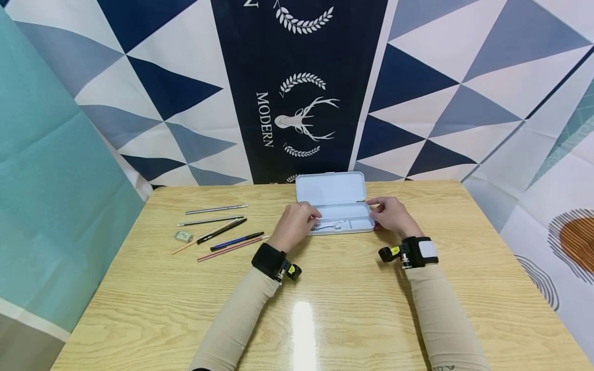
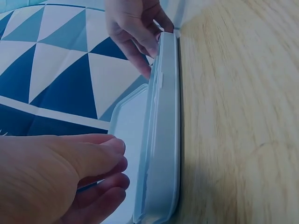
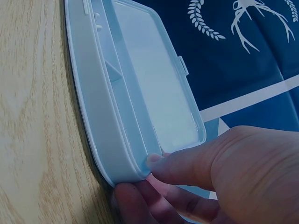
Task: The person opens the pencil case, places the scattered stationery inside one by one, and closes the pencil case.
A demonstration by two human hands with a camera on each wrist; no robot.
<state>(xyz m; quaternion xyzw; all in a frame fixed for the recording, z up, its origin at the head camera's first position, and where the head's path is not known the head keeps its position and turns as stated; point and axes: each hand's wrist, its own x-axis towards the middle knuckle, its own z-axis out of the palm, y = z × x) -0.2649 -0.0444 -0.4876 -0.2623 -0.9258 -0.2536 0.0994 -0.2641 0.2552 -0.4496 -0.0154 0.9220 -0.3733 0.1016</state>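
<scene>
**While the right hand (image 1: pixel 393 215) pinches the pencil case (image 1: pixel 341 211), the left hand (image 1: pixel 293 225) hovers loosely**

As the lid (image 1: pixel 331 188) stands raised behind the case, the compartments lie exposed. That grip, thumb over the rim and fingers outside, probably steadies the case's right end on the desk (image 1: pixel 352 299). Slightly bent, with nothing visible between them, the left fingers hang at the case's left end, hiding part of a small pale item (image 1: pixel 337 225) inside, too unclear to identify; whether they touch the case, I cannot tell. Left of the case lie pens and pencils (image 1: pixel 237 241) and an eraser (image 1: pixel 183 236).
</scene>
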